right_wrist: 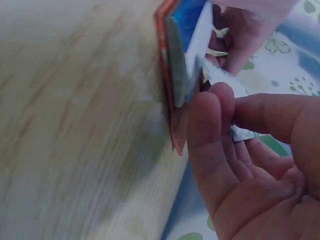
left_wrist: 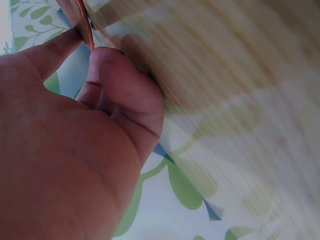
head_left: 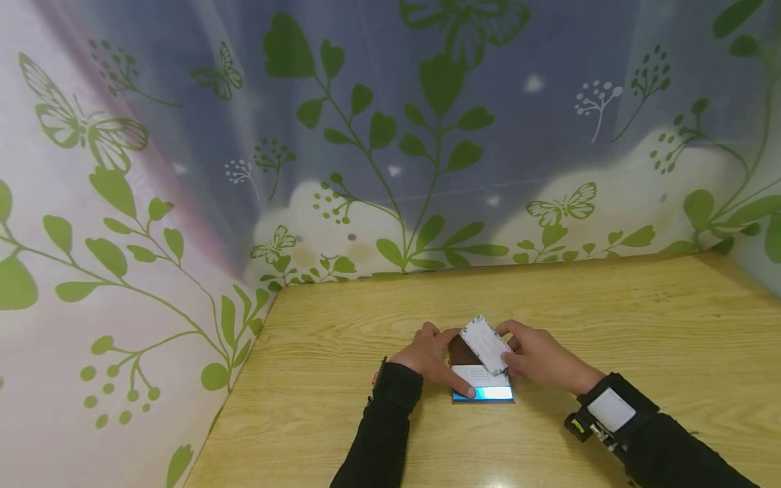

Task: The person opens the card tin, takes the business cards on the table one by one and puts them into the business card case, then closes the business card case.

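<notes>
A brown card holder (head_left: 462,352) lies unfolded on the table, with a blue and white card (head_left: 495,393) on its near half. My left hand (head_left: 427,355) holds the holder at its left side, thumb pressed on that card and index finger at the far edge. Between thumb and fingers my right hand (head_left: 543,352) pinches a white card (head_left: 484,342) with a speckled border, tilted above the holder. In the right wrist view the holder's orange edge (right_wrist: 167,75) and a stack of cards show beside the fingers. The left wrist view shows only a sliver of the holder (left_wrist: 86,25).
The table (head_left: 329,339) has a light wood-grain top. Behind and to the left hangs a curtain (head_left: 366,169) printed with green leaves and butterflies, meeting the table's far and left edges.
</notes>
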Action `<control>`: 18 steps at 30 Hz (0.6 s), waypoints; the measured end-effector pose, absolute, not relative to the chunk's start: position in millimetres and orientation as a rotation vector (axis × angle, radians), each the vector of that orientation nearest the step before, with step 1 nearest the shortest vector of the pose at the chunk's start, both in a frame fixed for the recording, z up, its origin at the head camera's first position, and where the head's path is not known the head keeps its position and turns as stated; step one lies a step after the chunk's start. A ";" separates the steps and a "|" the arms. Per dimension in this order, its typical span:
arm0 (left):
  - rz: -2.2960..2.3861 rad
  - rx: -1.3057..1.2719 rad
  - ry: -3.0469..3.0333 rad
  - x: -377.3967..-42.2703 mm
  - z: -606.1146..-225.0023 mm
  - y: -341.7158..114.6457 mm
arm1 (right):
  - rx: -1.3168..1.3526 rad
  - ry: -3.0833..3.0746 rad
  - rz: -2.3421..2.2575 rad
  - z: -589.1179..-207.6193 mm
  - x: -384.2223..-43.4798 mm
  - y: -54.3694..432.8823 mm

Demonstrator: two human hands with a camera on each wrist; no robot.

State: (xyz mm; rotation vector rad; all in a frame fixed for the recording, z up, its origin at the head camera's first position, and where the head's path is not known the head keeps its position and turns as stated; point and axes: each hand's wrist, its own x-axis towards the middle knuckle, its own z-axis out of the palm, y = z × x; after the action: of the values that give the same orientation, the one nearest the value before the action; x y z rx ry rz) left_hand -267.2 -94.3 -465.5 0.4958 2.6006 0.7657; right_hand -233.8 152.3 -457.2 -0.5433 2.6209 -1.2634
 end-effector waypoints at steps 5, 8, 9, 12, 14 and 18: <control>0.784 0.496 2.590 -267.9 -465.9 -94.3 | -0.596 2.656 -1.159 -458.3 -233.9 152.1; 0.791 0.505 2.589 -268.1 -466.0 -94.4 | -0.666 2.667 -1.084 -457.7 -234.3 153.9; 0.792 0.506 2.589 -268.0 -466.0 -94.4 | -0.680 2.669 -1.060 -457.2 -234.1 154.3; 0.785 0.501 2.595 -267.5 -465.6 -94.4 | -0.719 2.691 -0.985 -455.6 -233.2 155.6; 0.778 0.497 2.600 -267.1 -465.2 -94.4 | -0.720 2.695 -0.963 -454.2 -232.5 155.4; 0.763 0.492 2.610 -266.9 -465.2 -94.4 | -0.770 2.704 -0.920 -452.7 -232.6 153.6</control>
State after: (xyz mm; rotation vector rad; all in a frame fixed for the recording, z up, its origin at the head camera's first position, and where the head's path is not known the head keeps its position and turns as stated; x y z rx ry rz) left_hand -266.9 -94.4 -465.2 0.4917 2.6100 0.7629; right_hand -232.6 153.6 -452.7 -0.7699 2.7040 -0.9198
